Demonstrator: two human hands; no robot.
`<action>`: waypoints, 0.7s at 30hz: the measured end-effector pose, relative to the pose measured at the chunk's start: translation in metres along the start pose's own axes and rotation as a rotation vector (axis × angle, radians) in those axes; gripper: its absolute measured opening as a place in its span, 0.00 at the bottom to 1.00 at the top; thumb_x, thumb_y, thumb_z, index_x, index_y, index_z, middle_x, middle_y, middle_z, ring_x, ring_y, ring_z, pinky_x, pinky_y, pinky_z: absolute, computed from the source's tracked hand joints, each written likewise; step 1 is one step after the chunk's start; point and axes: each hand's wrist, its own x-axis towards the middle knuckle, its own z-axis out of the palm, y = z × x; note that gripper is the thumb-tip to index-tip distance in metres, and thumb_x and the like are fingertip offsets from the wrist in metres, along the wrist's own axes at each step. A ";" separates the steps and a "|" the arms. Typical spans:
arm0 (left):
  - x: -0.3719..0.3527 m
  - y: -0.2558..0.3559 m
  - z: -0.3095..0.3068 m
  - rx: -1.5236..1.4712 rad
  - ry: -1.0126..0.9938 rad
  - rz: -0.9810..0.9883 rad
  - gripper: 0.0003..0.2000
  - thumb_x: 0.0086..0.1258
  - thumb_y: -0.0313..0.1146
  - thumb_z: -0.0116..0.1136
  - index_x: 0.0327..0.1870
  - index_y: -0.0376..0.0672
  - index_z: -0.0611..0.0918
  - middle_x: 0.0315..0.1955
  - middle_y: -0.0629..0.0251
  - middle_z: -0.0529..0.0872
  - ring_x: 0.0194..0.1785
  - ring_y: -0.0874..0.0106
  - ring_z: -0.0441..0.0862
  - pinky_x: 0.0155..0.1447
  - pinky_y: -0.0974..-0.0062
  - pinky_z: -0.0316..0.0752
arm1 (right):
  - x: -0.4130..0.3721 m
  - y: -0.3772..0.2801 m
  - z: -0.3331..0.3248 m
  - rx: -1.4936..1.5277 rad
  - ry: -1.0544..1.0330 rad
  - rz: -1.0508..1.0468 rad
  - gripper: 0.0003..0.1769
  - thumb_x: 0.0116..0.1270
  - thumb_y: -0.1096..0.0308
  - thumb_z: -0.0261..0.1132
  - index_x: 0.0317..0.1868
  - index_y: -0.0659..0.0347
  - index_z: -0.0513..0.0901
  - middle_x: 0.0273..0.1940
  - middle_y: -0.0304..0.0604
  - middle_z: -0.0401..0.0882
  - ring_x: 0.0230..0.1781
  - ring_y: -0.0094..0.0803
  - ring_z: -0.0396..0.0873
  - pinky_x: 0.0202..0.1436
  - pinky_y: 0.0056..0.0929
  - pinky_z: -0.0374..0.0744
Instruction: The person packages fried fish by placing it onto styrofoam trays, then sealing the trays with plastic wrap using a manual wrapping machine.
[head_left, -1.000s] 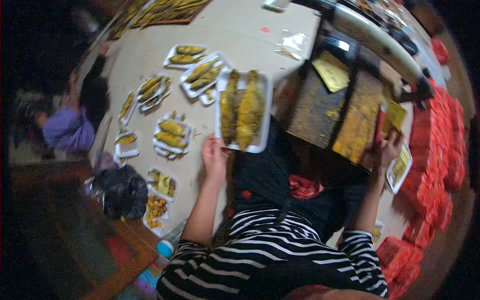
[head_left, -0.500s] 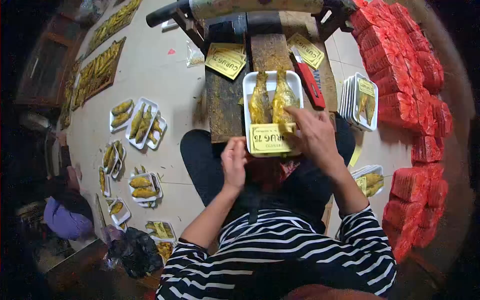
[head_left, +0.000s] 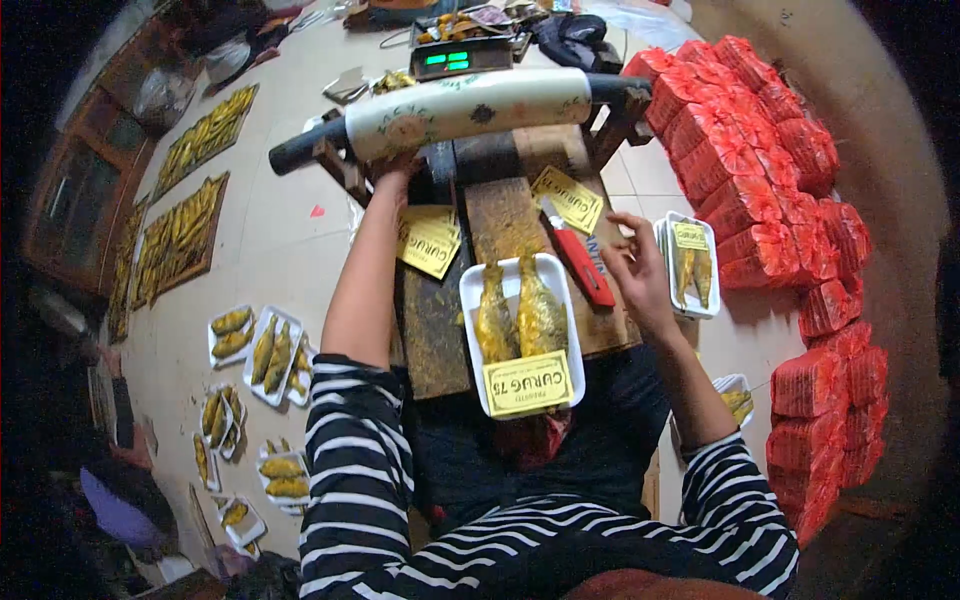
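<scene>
Tray (head_left: 575, 396) with two fish (head_left: 520, 318) and a yellow label (head_left: 527, 384) is set at frame centre, not yet wrapped. Upper-centre roll (head_left: 470, 103) is touched by the left hand (head_left: 398, 172), grip not discernible; right hand (head_left: 640, 275) is held loosely spread beside the red cutter (head_left: 578, 265).

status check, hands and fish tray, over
Left hand at floral roll, grip hidden. Right hand open beside red cutter. Fish tray with yellow label on wooden stand, neither hand touching.
</scene>
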 end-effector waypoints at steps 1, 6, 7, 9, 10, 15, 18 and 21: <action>-0.014 0.020 0.008 0.005 0.012 -0.011 0.25 0.61 0.36 0.58 0.58 0.42 0.66 0.51 0.63 0.72 0.49 0.72 0.72 0.43 0.75 0.73 | 0.015 0.009 0.002 0.083 -0.001 -0.005 0.23 0.60 0.74 0.59 0.57 0.63 0.64 0.51 0.44 0.66 0.46 0.27 0.71 0.49 0.24 0.72; -0.082 0.051 0.008 0.024 0.076 -0.033 0.15 0.63 0.35 0.53 0.51 0.44 0.74 0.40 0.68 0.79 0.40 0.75 0.76 0.42 0.75 0.72 | 0.089 0.061 0.037 0.520 0.045 0.066 0.29 0.62 0.66 0.59 0.62 0.62 0.59 0.58 0.45 0.63 0.55 0.30 0.66 0.55 0.26 0.68; -0.090 0.063 0.011 -0.139 0.030 -0.152 0.13 0.63 0.35 0.53 0.48 0.45 0.75 0.37 0.69 0.81 0.38 0.76 0.77 0.42 0.74 0.72 | 0.105 0.064 0.041 0.529 0.092 0.106 0.29 0.62 0.67 0.60 0.62 0.62 0.59 0.56 0.45 0.64 0.55 0.30 0.66 0.55 0.25 0.68; -0.100 0.085 0.017 -0.202 -0.099 -0.238 0.09 0.63 0.35 0.52 0.42 0.46 0.77 0.32 0.71 0.82 0.35 0.77 0.78 0.41 0.76 0.72 | 0.140 0.076 0.045 0.577 0.123 0.152 0.29 0.61 0.68 0.61 0.61 0.61 0.61 0.55 0.43 0.66 0.55 0.30 0.66 0.54 0.25 0.68; -0.109 0.099 0.019 -0.232 -0.153 -0.289 0.07 0.63 0.35 0.52 0.39 0.47 0.78 0.29 0.71 0.82 0.33 0.77 0.78 0.40 0.76 0.72 | 0.146 0.068 0.050 0.577 0.130 0.193 0.28 0.60 0.69 0.62 0.60 0.60 0.61 0.53 0.42 0.67 0.54 0.30 0.67 0.53 0.26 0.69; -0.128 0.144 0.032 -0.253 -0.214 -0.196 0.06 0.66 0.30 0.49 0.40 0.42 0.76 0.27 0.70 0.79 0.28 0.80 0.76 0.34 0.80 0.75 | 0.175 0.095 0.066 0.991 0.305 0.338 0.19 0.58 0.67 0.61 0.49 0.63 0.69 0.37 0.42 0.76 0.34 0.29 0.76 0.33 0.26 0.74; -0.159 0.145 0.017 -0.271 -0.270 -0.243 0.07 0.66 0.31 0.49 0.41 0.41 0.76 0.24 0.74 0.76 0.26 0.82 0.74 0.34 0.80 0.75 | 0.158 0.109 0.034 1.227 0.067 0.426 0.17 0.62 0.60 0.56 0.47 0.63 0.70 0.38 0.43 0.76 0.34 0.31 0.75 0.38 0.25 0.73; -0.241 0.150 -0.003 -0.067 -0.380 -0.208 0.07 0.64 0.31 0.52 0.40 0.38 0.76 0.25 0.71 0.77 0.28 0.82 0.75 0.34 0.82 0.72 | 0.051 0.012 -0.004 1.380 -0.353 0.345 0.23 0.65 0.50 0.48 0.38 0.64 0.74 0.28 0.42 0.76 0.28 0.29 0.73 0.37 0.22 0.72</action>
